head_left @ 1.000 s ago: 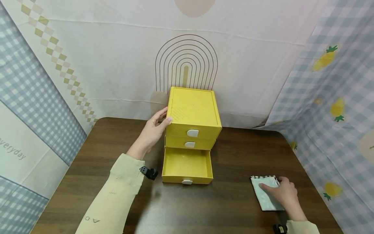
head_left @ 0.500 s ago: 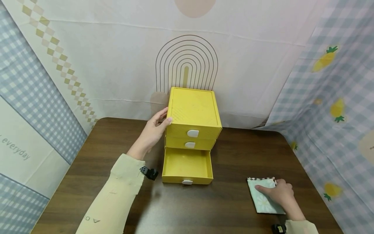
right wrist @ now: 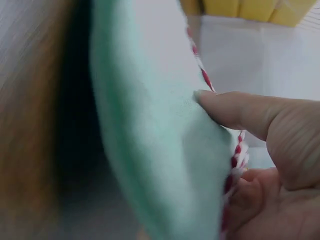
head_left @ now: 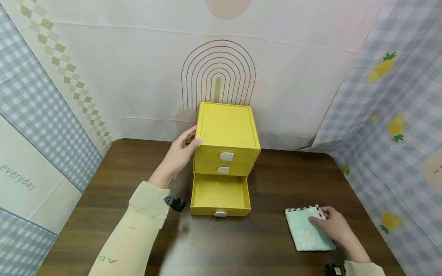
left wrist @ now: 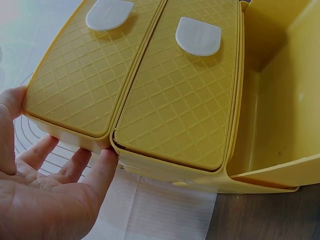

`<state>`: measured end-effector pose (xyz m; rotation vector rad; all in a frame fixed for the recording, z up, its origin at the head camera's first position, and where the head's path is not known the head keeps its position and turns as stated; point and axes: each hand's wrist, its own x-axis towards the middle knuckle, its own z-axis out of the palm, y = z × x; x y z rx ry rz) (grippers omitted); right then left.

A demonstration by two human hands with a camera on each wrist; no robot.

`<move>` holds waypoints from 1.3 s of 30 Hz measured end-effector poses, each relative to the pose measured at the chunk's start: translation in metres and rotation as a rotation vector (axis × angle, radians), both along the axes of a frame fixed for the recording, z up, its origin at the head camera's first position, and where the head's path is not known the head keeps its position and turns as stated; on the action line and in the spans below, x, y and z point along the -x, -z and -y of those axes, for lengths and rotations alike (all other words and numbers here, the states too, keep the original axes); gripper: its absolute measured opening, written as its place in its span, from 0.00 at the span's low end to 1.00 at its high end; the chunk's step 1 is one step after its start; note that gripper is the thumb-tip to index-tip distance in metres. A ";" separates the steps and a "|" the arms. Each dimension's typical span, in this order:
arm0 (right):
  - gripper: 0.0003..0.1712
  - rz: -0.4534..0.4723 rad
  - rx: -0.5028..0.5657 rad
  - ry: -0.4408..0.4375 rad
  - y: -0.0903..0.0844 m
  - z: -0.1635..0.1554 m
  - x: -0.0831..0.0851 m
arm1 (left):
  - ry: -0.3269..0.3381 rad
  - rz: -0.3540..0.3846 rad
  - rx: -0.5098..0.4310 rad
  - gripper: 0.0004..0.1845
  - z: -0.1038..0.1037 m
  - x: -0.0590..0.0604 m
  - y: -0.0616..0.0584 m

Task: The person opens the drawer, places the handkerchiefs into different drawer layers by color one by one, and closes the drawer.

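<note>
A yellow three-drawer unit point(head_left: 226, 130) stands at the back of the dark wooden table point(head_left: 276, 180). Its bottom drawer point(head_left: 221, 193) is pulled out and shows nothing inside, while the two upper drawers are closed. My left hand point(head_left: 177, 155) rests flat against the unit's left side, thumb at the top front corner. In the left wrist view the straight fingers point(left wrist: 75, 165) lie along the unit point(left wrist: 175, 100). Near the front right, my right hand point(head_left: 333, 226) pinches the right edge of a folded mint cloth point(head_left: 305, 234) with a daisy print. In the right wrist view a finger point(right wrist: 240, 112) presses on the cloth point(right wrist: 150, 140), whose edge is raised.
Fabric backdrops close the table in: an arch-print sheet behind point(head_left: 219, 73), blue check on the left point(head_left: 31, 115), and pineapple-print check on the right point(head_left: 397, 126). Bare tabletop lies between the open drawer and the cloth.
My right hand has drawn the cloth leftward, closer to the drawer unit. The left hand and the drawers have not moved.
</note>
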<state>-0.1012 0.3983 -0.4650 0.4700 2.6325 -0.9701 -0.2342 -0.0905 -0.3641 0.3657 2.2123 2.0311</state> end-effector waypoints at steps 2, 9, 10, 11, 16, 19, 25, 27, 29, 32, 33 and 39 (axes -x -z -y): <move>0.44 -0.038 0.020 -0.012 -0.006 0.007 0.000 | -0.003 0.000 0.002 0.31 0.000 0.000 0.000; 0.30 -0.107 0.091 -0.052 -0.034 0.036 0.000 | -0.002 -0.007 -0.006 0.31 0.000 0.001 0.002; 0.30 -0.114 0.129 -0.050 -0.037 0.040 0.000 | -0.003 -0.008 -0.007 0.31 0.000 0.003 0.004; 0.30 -0.126 0.165 -0.045 -0.040 0.044 0.000 | -0.003 -0.008 -0.008 0.31 0.000 0.005 0.007; 0.26 -0.210 0.438 0.010 -0.048 0.073 0.002 | -0.009 -0.009 -0.013 0.31 0.001 0.016 0.023; 0.24 -0.228 0.625 0.041 -0.051 0.094 0.007 | -0.013 -0.017 -0.013 0.31 0.002 0.018 0.028; 0.24 -0.255 0.822 -0.015 -0.057 0.140 0.023 | -0.025 -0.029 -0.004 0.32 0.000 0.019 0.031; 0.24 -0.257 0.864 -0.027 -0.058 0.158 0.029 | -0.034 -0.027 -0.002 0.32 0.000 0.018 0.031; 0.24 -0.255 0.894 -0.030 -0.057 0.177 0.035 | -0.040 -0.023 -0.001 0.32 -0.001 0.018 0.031; 0.23 -0.246 0.938 -0.044 -0.054 0.204 0.044 | -0.045 -0.022 -0.004 0.32 -0.001 0.017 0.031; 0.23 -0.243 0.947 -0.051 -0.052 0.213 0.047 | -0.044 -0.022 -0.004 0.32 -0.001 0.017 0.030; 0.22 -0.203 0.989 -0.071 -0.039 0.248 0.065 | -0.030 -0.023 -0.006 0.31 -0.001 0.018 0.030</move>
